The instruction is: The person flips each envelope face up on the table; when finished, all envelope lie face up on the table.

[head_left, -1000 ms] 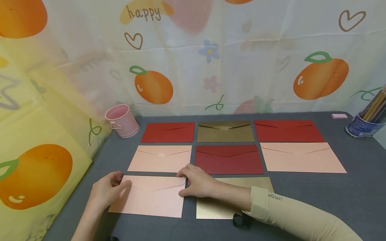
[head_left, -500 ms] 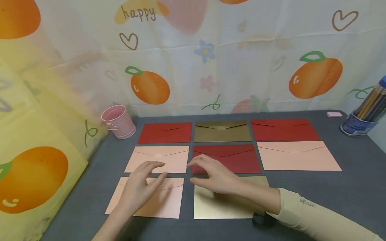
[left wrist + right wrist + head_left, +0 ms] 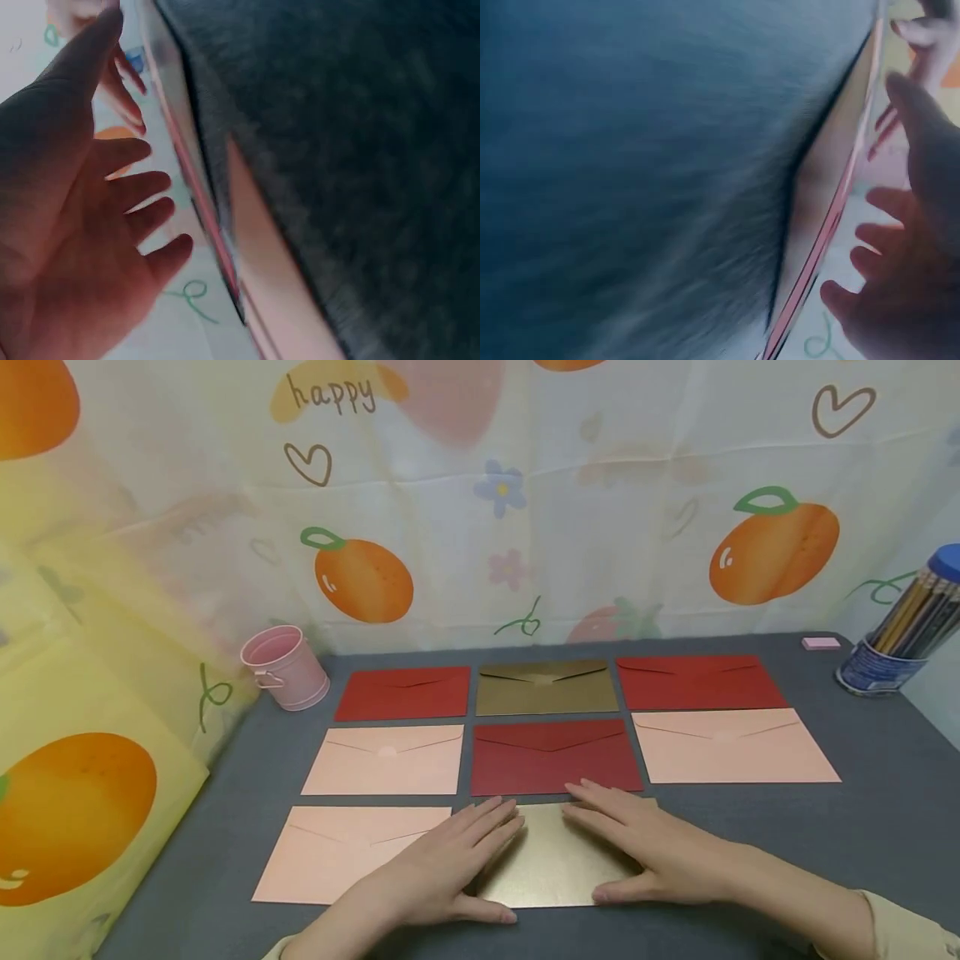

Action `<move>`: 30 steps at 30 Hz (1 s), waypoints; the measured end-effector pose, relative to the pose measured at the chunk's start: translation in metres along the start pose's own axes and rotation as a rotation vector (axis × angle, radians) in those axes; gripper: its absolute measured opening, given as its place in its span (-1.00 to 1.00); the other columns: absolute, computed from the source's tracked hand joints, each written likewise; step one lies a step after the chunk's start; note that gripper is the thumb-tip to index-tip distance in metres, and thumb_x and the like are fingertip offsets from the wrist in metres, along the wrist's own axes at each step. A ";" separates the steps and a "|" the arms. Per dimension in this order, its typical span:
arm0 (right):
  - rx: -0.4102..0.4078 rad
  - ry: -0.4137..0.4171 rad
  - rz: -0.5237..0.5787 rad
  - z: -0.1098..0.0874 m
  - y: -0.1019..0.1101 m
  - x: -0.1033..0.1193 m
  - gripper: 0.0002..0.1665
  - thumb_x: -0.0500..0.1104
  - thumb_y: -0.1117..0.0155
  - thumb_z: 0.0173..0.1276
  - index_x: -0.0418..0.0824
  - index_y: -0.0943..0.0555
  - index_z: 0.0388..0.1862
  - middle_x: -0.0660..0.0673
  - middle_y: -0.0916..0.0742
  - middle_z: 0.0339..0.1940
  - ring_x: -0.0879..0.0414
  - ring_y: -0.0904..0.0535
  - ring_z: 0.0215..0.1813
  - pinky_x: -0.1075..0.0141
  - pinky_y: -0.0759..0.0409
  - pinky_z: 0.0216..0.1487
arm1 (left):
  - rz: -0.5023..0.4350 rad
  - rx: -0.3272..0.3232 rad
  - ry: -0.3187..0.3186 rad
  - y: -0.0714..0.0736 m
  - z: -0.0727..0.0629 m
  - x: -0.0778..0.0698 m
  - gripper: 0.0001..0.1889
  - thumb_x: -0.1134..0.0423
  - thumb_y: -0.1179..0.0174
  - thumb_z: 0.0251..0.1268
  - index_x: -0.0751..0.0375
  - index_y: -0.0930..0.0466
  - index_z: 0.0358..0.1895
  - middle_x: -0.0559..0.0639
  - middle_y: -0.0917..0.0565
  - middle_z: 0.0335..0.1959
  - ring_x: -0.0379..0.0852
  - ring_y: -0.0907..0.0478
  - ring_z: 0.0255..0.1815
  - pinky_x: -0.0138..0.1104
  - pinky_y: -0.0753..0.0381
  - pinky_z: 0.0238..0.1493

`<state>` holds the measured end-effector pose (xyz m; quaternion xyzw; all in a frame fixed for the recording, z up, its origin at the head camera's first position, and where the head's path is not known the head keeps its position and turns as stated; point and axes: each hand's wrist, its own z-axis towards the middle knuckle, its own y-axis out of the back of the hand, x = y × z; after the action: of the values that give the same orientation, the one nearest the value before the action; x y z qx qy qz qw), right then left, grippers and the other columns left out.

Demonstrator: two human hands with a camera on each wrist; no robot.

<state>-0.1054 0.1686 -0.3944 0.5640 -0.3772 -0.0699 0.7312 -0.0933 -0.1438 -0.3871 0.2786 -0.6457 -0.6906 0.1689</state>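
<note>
My left hand (image 3: 442, 864) hovers at the left edge of a pale gold envelope (image 3: 551, 856), its fingers extended and thumb apart. Over that envelope's right part is my right hand (image 3: 660, 847), fingers spread and also holding nothing. In the left wrist view the left palm (image 3: 82, 247) is bare, with the fingers loosely extended. The right wrist view shows the right hand (image 3: 904, 262) in much the same pose. A light pink envelope (image 3: 330, 852) lies left of the gold one, partly hidden by my left forearm. Whether any fingertip touches the gold envelope, I cannot tell.
Behind lie a pink envelope (image 3: 382, 772), a dark red one (image 3: 555, 764) and another pink one (image 3: 735, 756). The back row has red (image 3: 405, 697), bronze (image 3: 547, 693) and red (image 3: 697, 685) envelopes. A pink bucket (image 3: 288, 672) and pencil cup (image 3: 881, 668) stand at the back corners.
The left hand has let go of the front pink envelope and moved right to the gold one. My right hand has also left the pink envelope's edge and moved right.
</note>
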 end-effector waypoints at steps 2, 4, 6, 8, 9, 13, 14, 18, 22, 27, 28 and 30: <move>0.030 0.007 -0.031 -0.012 -0.002 -0.004 0.03 0.39 -0.18 0.28 -0.02 -0.11 0.58 -0.06 -0.09 0.60 -0.05 0.03 0.57 0.03 -0.05 0.46 | 0.023 0.056 -0.001 -0.003 0.000 0.000 0.03 -0.50 0.04 0.18 0.17 -0.06 0.54 0.11 -0.07 0.55 0.06 0.03 0.55 -0.08 -0.17 0.42; 0.051 0.011 -0.067 -0.022 -0.003 -0.007 0.07 0.41 -0.15 0.28 -0.04 -0.04 0.59 -0.10 -0.08 0.60 -0.07 0.06 0.58 0.26 0.24 0.50 | 0.037 0.085 0.012 -0.005 0.001 0.000 0.07 -0.52 0.02 0.15 0.18 -0.04 0.54 0.13 -0.03 0.56 0.07 0.06 0.56 -0.09 -0.16 0.43; 0.061 0.005 -0.094 -0.029 -0.003 -0.009 0.11 0.44 -0.13 0.27 -0.05 0.01 0.61 -0.13 -0.07 0.60 -0.07 0.06 0.58 0.46 0.47 0.41 | 0.059 0.095 0.019 -0.006 0.002 0.000 0.08 -0.53 0.01 0.12 0.18 -0.04 0.54 0.14 -0.02 0.56 0.08 0.06 0.56 -0.11 -0.16 0.43; 0.064 -0.008 -0.103 -0.033 -0.003 -0.011 0.12 0.45 -0.11 0.27 -0.05 0.03 0.61 -0.14 -0.07 0.60 -0.08 0.05 0.57 0.53 0.53 0.38 | 0.080 0.097 0.024 -0.007 0.002 0.000 0.09 -0.54 0.00 0.11 0.19 -0.06 0.54 0.16 -0.03 0.56 0.08 0.05 0.55 -0.13 -0.17 0.43; 0.064 -0.017 -0.102 -0.035 -0.002 -0.012 0.12 0.45 -0.11 0.27 -0.05 0.03 0.61 -0.14 -0.07 0.60 -0.09 0.04 0.57 0.54 0.52 0.37 | 0.084 0.099 0.026 -0.007 0.002 0.000 0.09 -0.54 -0.01 0.10 0.19 -0.07 0.53 0.16 -0.04 0.55 0.08 0.05 0.55 -0.14 -0.18 0.43; 0.077 -0.054 -0.081 -0.038 -0.001 -0.014 0.12 0.46 -0.10 0.26 -0.01 0.04 0.61 -0.12 -0.07 0.60 -0.09 0.03 0.56 0.58 0.51 0.35 | 0.081 0.117 0.043 -0.008 0.002 0.000 0.09 -0.55 0.00 0.09 0.17 -0.07 0.54 0.14 -0.04 0.56 0.07 0.04 0.55 -0.13 -0.24 0.40; 0.078 -0.055 -0.082 -0.038 0.000 -0.014 0.12 0.46 -0.10 0.26 -0.01 0.04 0.61 -0.12 -0.07 0.60 -0.10 0.02 0.56 0.58 0.51 0.35 | 0.073 0.121 0.049 -0.008 0.003 0.000 0.08 -0.55 0.01 0.10 0.16 -0.07 0.54 0.13 -0.04 0.56 0.06 0.04 0.55 -0.12 -0.25 0.39; 0.074 -0.058 -0.097 -0.039 0.000 -0.013 0.12 0.47 -0.10 0.25 -0.01 0.02 0.61 -0.12 -0.10 0.60 -0.12 -0.02 0.55 0.59 0.50 0.35 | 0.067 0.117 0.059 -0.009 0.003 0.000 0.03 -0.51 0.03 0.16 0.16 -0.08 0.53 0.13 -0.05 0.55 0.05 0.02 0.55 -0.13 -0.26 0.39; 0.062 -0.079 -0.104 -0.038 0.000 -0.013 0.13 0.49 -0.11 0.22 0.01 0.00 0.60 -0.08 -0.12 0.59 -0.07 -0.05 0.55 0.61 0.48 0.34 | 0.051 0.118 0.061 -0.008 0.005 -0.001 -0.01 -0.47 0.02 0.21 0.18 -0.11 0.52 0.16 -0.08 0.54 0.06 0.01 0.55 -0.16 -0.26 0.39; 0.042 -0.081 -0.130 -0.037 -0.001 -0.013 0.13 0.51 -0.11 0.21 0.01 -0.05 0.60 -0.06 -0.16 0.58 -0.04 -0.09 0.54 0.62 0.47 0.33 | 0.048 0.135 0.057 -0.007 0.006 -0.001 -0.05 -0.44 0.00 0.24 0.17 -0.14 0.51 0.18 -0.10 0.53 0.08 -0.02 0.54 -0.18 -0.29 0.37; 0.038 -0.077 -0.136 -0.037 -0.002 -0.014 0.12 0.51 -0.11 0.20 0.01 -0.06 0.59 -0.06 -0.16 0.58 -0.03 -0.10 0.54 0.62 0.45 0.34 | 0.056 0.137 0.054 -0.006 0.006 -0.001 -0.06 -0.43 -0.01 0.25 0.18 -0.15 0.51 0.19 -0.11 0.53 0.09 -0.03 0.53 -0.19 -0.30 0.36; 0.030 -0.070 -0.150 -0.037 -0.002 -0.014 0.12 0.51 -0.11 0.20 0.01 -0.07 0.59 -0.06 -0.18 0.58 -0.01 -0.13 0.53 0.55 0.36 0.38 | 0.070 0.138 0.046 -0.005 0.006 -0.001 -0.08 -0.41 -0.02 0.26 0.18 -0.17 0.50 0.20 -0.13 0.52 0.09 -0.05 0.52 -0.20 -0.32 0.35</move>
<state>-0.0907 0.2037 -0.4057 0.5989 -0.3600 -0.1385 0.7018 -0.0949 -0.1378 -0.3922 0.2829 -0.6969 -0.6316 0.1882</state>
